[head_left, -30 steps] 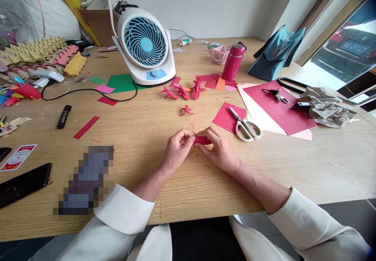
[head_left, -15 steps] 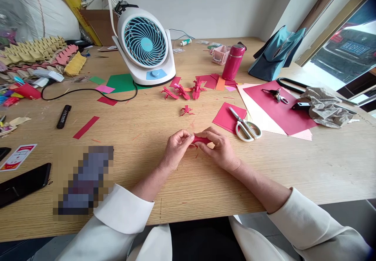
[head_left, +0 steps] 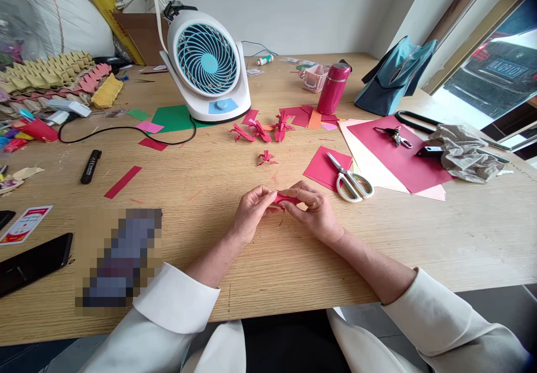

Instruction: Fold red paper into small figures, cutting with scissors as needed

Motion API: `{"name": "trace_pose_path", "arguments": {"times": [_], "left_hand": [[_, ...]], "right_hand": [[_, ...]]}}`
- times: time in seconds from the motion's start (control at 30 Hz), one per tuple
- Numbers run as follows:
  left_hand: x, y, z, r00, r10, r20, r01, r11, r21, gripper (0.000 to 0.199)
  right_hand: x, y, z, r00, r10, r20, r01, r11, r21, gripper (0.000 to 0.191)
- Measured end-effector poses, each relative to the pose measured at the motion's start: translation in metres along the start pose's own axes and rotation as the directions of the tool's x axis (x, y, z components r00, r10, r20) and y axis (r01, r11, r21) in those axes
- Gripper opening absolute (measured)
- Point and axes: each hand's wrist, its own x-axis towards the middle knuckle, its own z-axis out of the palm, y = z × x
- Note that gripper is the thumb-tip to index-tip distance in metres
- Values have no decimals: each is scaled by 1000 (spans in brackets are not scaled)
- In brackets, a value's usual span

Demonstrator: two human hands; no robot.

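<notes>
Between my fingertips is a small folded piece of red paper (head_left: 287, 198), partly hidden by the fingers. My left hand (head_left: 253, 212) pinches its left end between thumb and forefinger. My right hand (head_left: 312, 211) grips the other end, thumb below and fingers over the top. Just beyond them a small red folded paper figure (head_left: 266, 157) stands on the wooden table (head_left: 201, 177). Several similar red paper figures (head_left: 262, 131) cluster farther back. Right of my hands, white-handled scissors (head_left: 354, 185) lie partly on a stack of red paper squares (head_left: 325, 166).
A white fan (head_left: 210, 65) stands at the back, its black cable (head_left: 126, 129) running left. Behind the scissors are a pink bottle (head_left: 334, 89), a blue bag (head_left: 396, 76) and large red sheets (head_left: 398, 152). To the left lie a black marker (head_left: 91, 167), a red strip (head_left: 123, 182) and a phone (head_left: 37, 261).
My fingers have shifted slightly on the red paper, and its visible part looks a little narrower. Everything else on the table stays in place.
</notes>
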Motion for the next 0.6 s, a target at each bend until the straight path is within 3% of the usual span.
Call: {"name": "trace_pose_path", "arguments": {"times": [0.23, 0.37, 0.5, 0.6], "left_hand": [[4, 0, -8, 998, 56, -28, -56, 998, 22, 33], [11, 2, -16, 981, 179, -69, -162, 966, 203, 28], [39, 2, -31, 909, 411, -63, -313, 776, 547, 17], [74, 4, -45, 839, 540, 62, -375, 493, 785, 19]], "right_hand": [[1, 6, -1, 1000, 6, -1, -6, 999, 51, 19], [2, 9, 0, 1000, 26, -6, -26, 996, 81, 17], [5, 10, 0, 995, 92, -26, -88, 988, 126, 17], [7, 11, -2, 991, 126, -42, -119, 981, 154, 17]]}}
